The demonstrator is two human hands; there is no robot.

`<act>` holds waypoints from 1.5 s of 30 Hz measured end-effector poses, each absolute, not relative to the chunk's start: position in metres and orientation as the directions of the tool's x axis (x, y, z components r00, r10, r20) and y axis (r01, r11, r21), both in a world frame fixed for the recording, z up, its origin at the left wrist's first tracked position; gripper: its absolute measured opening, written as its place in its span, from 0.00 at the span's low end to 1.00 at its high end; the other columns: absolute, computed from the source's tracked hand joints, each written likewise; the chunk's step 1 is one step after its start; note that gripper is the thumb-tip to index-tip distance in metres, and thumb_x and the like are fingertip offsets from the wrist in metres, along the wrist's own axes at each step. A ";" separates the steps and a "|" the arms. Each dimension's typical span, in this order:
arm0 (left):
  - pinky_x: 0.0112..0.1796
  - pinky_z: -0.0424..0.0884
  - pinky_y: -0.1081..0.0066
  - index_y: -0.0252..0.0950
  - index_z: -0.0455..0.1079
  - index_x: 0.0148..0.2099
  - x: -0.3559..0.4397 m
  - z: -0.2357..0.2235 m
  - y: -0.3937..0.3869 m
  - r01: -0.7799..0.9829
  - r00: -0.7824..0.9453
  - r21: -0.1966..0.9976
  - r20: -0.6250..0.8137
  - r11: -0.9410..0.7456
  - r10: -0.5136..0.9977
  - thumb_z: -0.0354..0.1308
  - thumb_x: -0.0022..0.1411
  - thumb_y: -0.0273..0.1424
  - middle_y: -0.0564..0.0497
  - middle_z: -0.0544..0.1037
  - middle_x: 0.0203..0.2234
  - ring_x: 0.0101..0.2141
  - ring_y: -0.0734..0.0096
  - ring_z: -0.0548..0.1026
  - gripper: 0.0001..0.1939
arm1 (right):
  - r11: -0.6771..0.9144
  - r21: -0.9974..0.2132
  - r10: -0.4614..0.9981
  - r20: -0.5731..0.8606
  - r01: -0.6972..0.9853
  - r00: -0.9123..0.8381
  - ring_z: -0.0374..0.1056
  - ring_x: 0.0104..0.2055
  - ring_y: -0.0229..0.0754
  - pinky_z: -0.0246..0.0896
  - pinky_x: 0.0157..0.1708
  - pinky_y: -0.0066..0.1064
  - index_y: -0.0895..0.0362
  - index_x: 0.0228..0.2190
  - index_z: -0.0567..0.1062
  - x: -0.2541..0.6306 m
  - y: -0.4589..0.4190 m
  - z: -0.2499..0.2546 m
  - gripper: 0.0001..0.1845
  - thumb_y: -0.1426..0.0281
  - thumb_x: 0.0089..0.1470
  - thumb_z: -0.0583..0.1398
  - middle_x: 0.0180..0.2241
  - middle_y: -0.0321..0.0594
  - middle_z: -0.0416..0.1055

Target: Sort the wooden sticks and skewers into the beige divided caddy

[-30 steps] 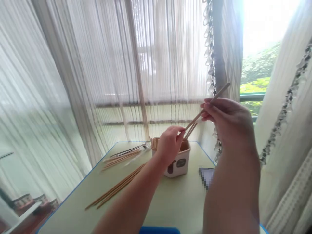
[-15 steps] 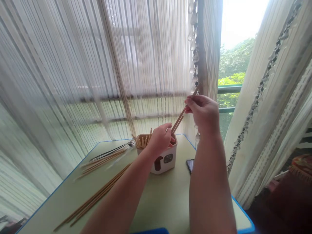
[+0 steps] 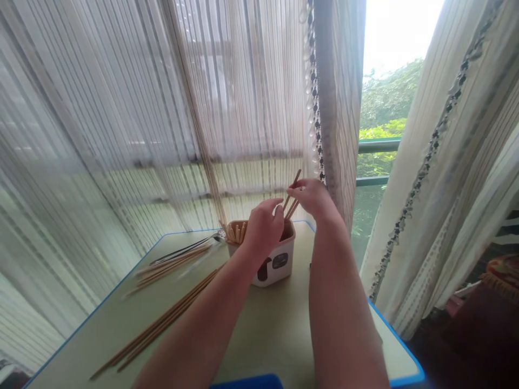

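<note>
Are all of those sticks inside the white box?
No, several brown sticks lie on the table, to the left of the white box.

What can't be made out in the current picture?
All in the head view:
Lower end of the stick in the right hand: hidden by the left hand or inside the box.
Any hold of the left hand: its back hides the palm.
Part of the box front: covered by the left forearm.
Blue object: cut off by the bottom edge.
</note>
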State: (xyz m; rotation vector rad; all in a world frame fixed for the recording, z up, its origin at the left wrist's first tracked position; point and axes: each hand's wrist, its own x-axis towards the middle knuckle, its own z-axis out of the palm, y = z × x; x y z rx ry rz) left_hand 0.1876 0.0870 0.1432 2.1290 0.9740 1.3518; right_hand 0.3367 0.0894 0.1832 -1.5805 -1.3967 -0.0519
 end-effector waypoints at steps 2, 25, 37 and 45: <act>0.33 0.74 0.69 0.38 0.72 0.45 0.185 0.149 0.084 0.333 0.210 0.594 0.711 -0.732 0.671 0.49 0.62 0.30 0.50 0.77 0.30 0.31 0.70 0.76 0.13 | 0.100 -0.631 0.801 0.510 0.769 0.314 0.70 0.34 0.43 0.61 0.35 0.31 0.58 0.33 0.77 0.338 0.091 0.181 0.14 0.63 0.45 0.61 0.30 0.43 0.75; 0.42 0.65 0.59 0.34 0.73 0.37 -0.038 0.007 0.014 0.992 -0.116 0.102 0.446 0.078 0.887 0.50 0.61 0.35 0.43 0.74 0.35 0.41 0.57 0.69 0.13 | 0.640 -0.361 0.754 0.123 0.679 -0.645 0.64 0.20 0.39 0.56 0.24 0.32 0.51 0.31 0.79 0.116 0.037 0.156 0.16 0.69 0.34 0.69 0.19 0.36 0.71; 0.39 0.66 0.62 0.33 0.68 0.40 -0.034 0.007 0.019 0.975 -0.205 0.163 0.413 0.149 0.887 0.47 0.64 0.28 0.42 0.74 0.36 0.39 0.60 0.71 0.09 | 0.628 -0.260 0.774 0.111 0.734 -0.623 0.69 0.23 0.41 0.60 0.23 0.32 0.50 0.36 0.78 0.141 0.056 0.162 0.17 0.63 0.40 0.65 0.27 0.39 0.75; 0.42 0.66 0.64 0.35 0.65 0.38 -0.034 0.010 0.019 0.918 -0.228 0.381 0.734 -0.111 0.640 0.46 0.66 0.30 0.47 0.72 0.33 0.38 0.65 0.69 0.07 | 0.574 -0.164 0.760 0.472 0.802 -0.447 0.70 0.36 0.47 0.62 0.35 0.37 0.57 0.41 0.76 0.131 0.060 0.166 0.17 0.64 0.50 0.59 0.33 0.45 0.76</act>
